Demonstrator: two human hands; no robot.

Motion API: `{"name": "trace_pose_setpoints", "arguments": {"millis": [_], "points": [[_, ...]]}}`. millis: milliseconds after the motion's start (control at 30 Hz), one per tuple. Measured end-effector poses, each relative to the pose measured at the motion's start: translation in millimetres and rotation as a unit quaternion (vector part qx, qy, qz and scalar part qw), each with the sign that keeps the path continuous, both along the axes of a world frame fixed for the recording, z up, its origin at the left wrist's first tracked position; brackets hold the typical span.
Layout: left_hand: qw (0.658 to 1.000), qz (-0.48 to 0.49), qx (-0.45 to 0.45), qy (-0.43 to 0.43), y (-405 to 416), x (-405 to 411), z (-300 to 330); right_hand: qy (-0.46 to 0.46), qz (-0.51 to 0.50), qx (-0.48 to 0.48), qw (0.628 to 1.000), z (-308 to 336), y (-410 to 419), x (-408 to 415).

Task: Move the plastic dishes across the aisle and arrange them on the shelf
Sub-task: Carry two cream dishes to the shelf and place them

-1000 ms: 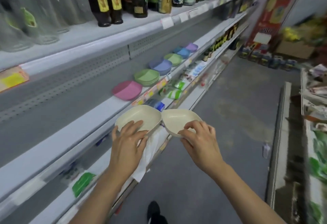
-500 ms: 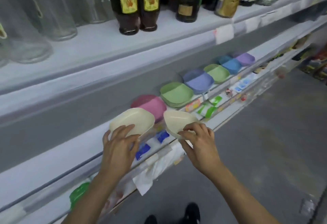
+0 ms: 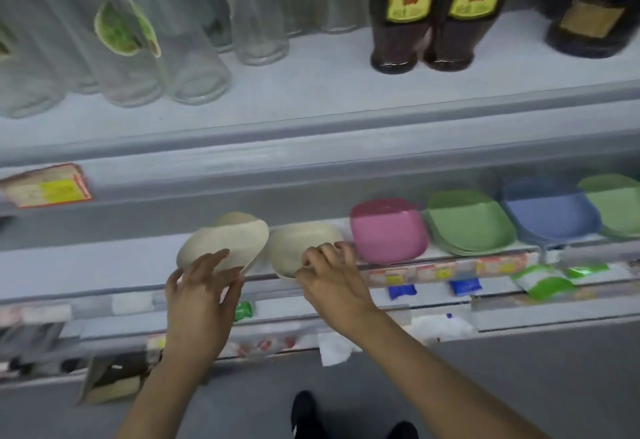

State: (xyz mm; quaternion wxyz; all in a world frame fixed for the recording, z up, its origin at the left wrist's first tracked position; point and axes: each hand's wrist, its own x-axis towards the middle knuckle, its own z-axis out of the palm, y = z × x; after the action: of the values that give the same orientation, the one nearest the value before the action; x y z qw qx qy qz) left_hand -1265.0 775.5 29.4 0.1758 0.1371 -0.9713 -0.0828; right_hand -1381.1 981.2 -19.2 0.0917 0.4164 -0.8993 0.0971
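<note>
Holding a cream dish apiece, both hands reach the shelf (image 3: 104, 262) front edge. The left hand (image 3: 199, 296) grips the left dish (image 3: 225, 242) by its near rim, fingers spread underneath, tilted up above the shelf. The right hand (image 3: 332, 277) pinches the near rim of the right dish (image 3: 301, 248), which sits at the edge, just beside the pink dish (image 3: 388, 230).

Two cream dishes (image 3: 225, 244), one pink dish (image 3: 386, 230), two dark bottles (image 3: 398, 22).
</note>
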Motion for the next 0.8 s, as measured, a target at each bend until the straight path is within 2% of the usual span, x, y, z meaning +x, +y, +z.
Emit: {"name": "trace_pose_setpoints", "arguments": {"millis": [67,200,333,500,633,800], "points": [[1.000,-0.025,0.000,0.000,-4,-5,-1,-0.010,-0.005,0.011,1.000,-7,-9,-6],[0.993,-0.117,0.000,0.009,-2,-37,-6,-0.059,-0.036,-0.026,0.997,2,-2,-8],[0.967,-0.245,-0.056,-0.043,9,-70,-27,-0.053,-0.171,-0.077,0.981,12,40,-11],[0.949,-0.279,-0.083,-0.124,11,-76,-58,-0.034,-0.269,-0.099,0.957,6,78,-6],[0.951,-0.273,-0.078,-0.120,4,-78,-68,-0.032,-0.269,-0.128,0.954,4,71,9],[0.943,-0.313,-0.053,-0.104,7,-93,-75,-0.030,-0.232,-0.123,0.964,9,64,20]]}}
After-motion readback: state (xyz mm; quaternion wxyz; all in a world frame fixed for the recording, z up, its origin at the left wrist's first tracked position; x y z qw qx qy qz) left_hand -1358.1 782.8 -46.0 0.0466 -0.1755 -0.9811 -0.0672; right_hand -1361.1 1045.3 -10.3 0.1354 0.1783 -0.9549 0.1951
